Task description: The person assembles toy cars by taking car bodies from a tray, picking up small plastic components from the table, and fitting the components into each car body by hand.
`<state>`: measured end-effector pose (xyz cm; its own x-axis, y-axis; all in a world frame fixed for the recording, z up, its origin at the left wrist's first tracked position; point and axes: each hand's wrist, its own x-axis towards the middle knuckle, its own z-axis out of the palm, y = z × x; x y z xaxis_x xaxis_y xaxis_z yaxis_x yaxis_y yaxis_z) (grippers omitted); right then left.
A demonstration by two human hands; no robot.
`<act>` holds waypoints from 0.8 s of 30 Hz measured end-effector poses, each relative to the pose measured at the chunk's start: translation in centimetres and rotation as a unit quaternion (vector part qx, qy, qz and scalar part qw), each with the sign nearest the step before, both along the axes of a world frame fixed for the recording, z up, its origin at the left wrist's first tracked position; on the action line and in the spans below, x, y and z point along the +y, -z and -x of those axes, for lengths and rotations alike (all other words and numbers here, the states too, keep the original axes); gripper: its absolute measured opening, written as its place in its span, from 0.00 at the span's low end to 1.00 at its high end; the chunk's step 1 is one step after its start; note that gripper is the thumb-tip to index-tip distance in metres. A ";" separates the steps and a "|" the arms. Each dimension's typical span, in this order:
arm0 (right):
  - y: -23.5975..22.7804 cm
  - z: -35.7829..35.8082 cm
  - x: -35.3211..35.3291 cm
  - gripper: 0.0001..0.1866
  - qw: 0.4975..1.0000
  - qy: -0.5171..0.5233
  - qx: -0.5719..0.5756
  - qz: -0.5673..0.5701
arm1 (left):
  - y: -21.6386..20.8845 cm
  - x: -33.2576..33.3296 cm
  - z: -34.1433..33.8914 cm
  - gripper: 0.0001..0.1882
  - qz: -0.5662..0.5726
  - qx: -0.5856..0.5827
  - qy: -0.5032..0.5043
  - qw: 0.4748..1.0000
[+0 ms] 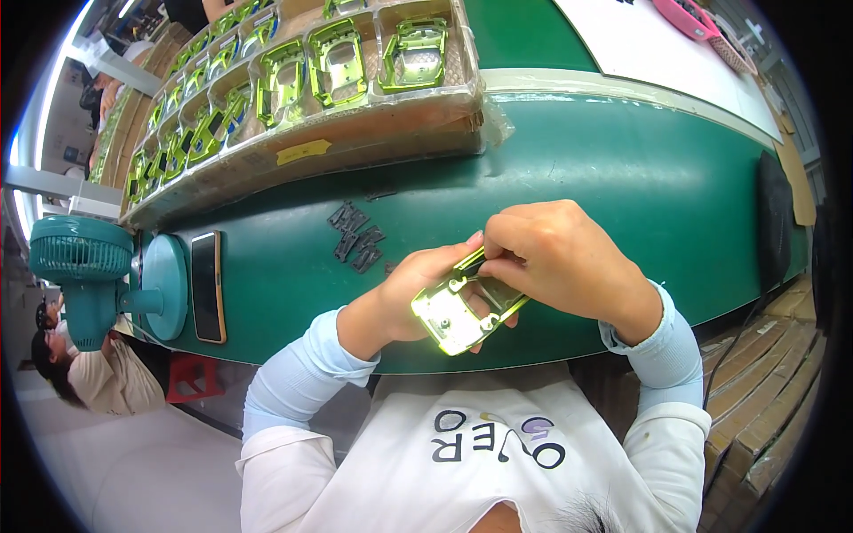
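Observation:
My left hand (404, 289) is closed around a shiny lime-green housing frame (447, 316) with an open middle, held tilted above the table's near edge. Over the frame's far end, my right hand (560, 258) has its thumb and fingers pinched together. A small black plastic part (472, 264) shows at these fingertips, lying along the frame's inner side; the fingers partly cover it. Left of the frame, several loose black plastic parts (355, 238) lie in a cluster on the green table (613, 186).
A divided tray (391, 133) of similar green frames stands at the back left. At the left are a teal fan (164, 284) and a phone (209, 286). A pink basket (687, 18) sits at the far right, a black object (773, 222) at the right edge. Another person (107, 377) is at left.

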<state>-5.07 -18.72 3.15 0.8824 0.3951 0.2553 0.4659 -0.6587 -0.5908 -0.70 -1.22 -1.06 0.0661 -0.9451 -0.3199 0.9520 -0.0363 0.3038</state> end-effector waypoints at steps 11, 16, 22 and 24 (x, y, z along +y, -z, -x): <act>0.3 -0.4 -0.4 0.12 0.997 -0.061 0.022 0.047 | 0.2 0.1 -0.4 0.25 0.014 0.023 0.039 0.999; 1.0 -0.4 -0.5 0.09 0.996 -0.063 -0.033 0.059 | -2.3 1.4 -1.8 0.19 -0.141 -0.472 -0.116 0.862; 2.1 0.1 1.7 0.04 0.983 -0.064 -0.116 0.129 | -3.1 1.9 -0.3 0.07 -0.232 -0.873 -0.016 0.429; 2.0 0.2 2.1 0.04 0.980 -0.040 -0.136 0.136 | -3.1 1.8 0.2 0.06 -0.248 -0.883 -0.016 0.397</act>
